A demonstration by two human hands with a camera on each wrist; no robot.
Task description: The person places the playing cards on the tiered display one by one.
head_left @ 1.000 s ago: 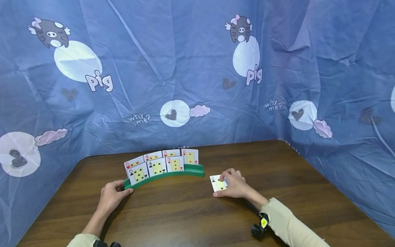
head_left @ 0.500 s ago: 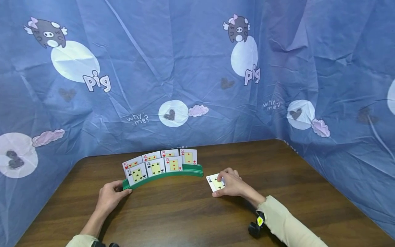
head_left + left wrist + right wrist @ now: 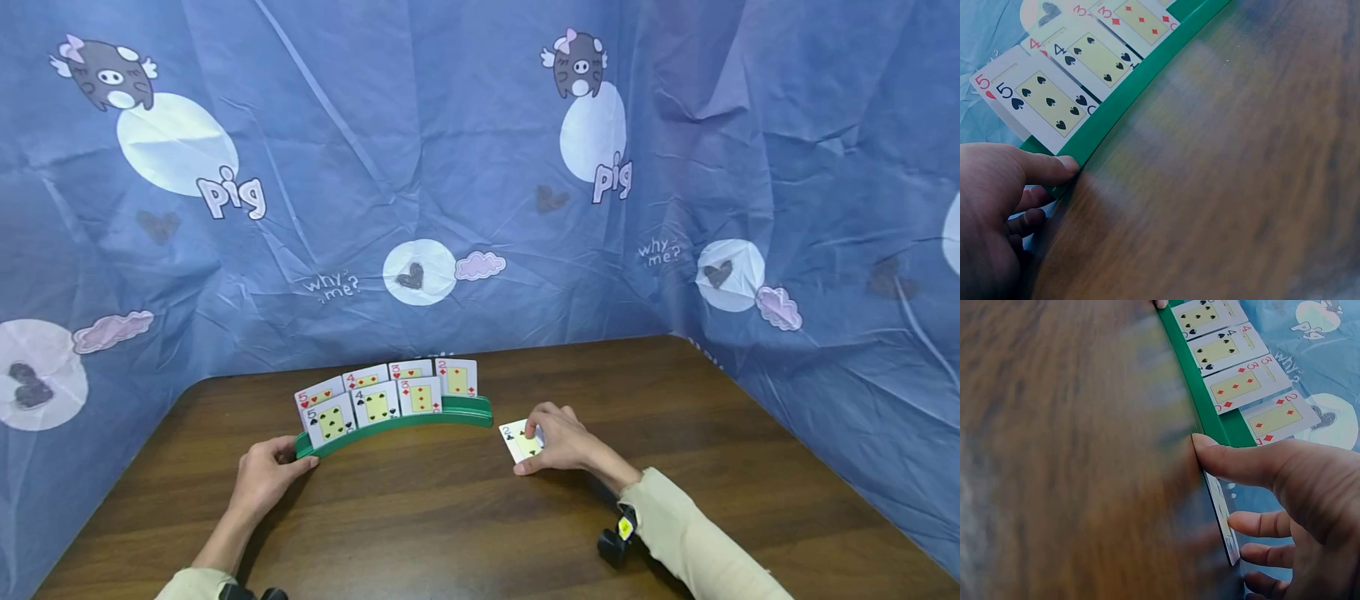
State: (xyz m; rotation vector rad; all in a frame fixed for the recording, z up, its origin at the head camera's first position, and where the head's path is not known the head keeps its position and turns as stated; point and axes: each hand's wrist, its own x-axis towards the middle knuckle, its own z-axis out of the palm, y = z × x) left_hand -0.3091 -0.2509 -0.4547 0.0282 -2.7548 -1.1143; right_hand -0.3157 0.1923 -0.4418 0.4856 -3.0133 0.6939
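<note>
A curved green card holder (image 3: 405, 422) stands on the table with two rows of playing cards upright in it. The five of spades (image 3: 327, 421), four of spades (image 3: 376, 405) and three of diamonds (image 3: 420, 397) make up the front row. Behind them rise several red cards, the two of diamonds (image 3: 457, 379) rightmost. At the holder's left end, my left hand (image 3: 261, 479) pinches it, thumb (image 3: 1054, 167) in front and fingers behind. Just beyond its right end, my right hand (image 3: 564, 439) holds a two of clubs (image 3: 515, 443) by its edges; the right wrist view shows this card nearly edge-on.
The dark wooden table (image 3: 420, 525) extends on all sides of the holder. A blue patterned cloth (image 3: 315, 167) hangs along its back and sides. On my right wrist sits a black camera mount (image 3: 617, 540).
My right hand has brought the two of clubs slightly left, closer to the holder's right end. The left hand keeps its grip, and the head view has shifted a little.
</note>
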